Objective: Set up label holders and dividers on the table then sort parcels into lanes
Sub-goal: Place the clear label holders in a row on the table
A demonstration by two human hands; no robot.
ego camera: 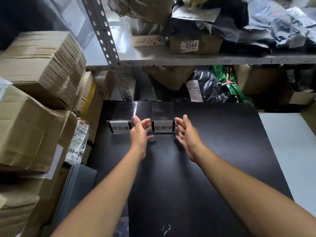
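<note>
Two clear acrylic label holders stand side by side near the far edge of the black table (213,151). The left label holder (119,128) carries a white card with printed characters, and so does the right label holder (163,127). My left hand (140,132) hovers between the two holders with fingers loosely spread, its fingertips close to the right holder's left side. My right hand (186,134) is open just to the right of that holder, palm facing it. Neither hand grips anything. No dividers or sorted parcels are on the table.
Stacked cardboard boxes (34,100) crowd the left side. A metal shelf (188,59) behind the table holds boxes and dark poly-bag parcels (256,23); more parcels (210,86) lie under it. A bagged labelled parcel (78,141) leans by the table's left edge.
</note>
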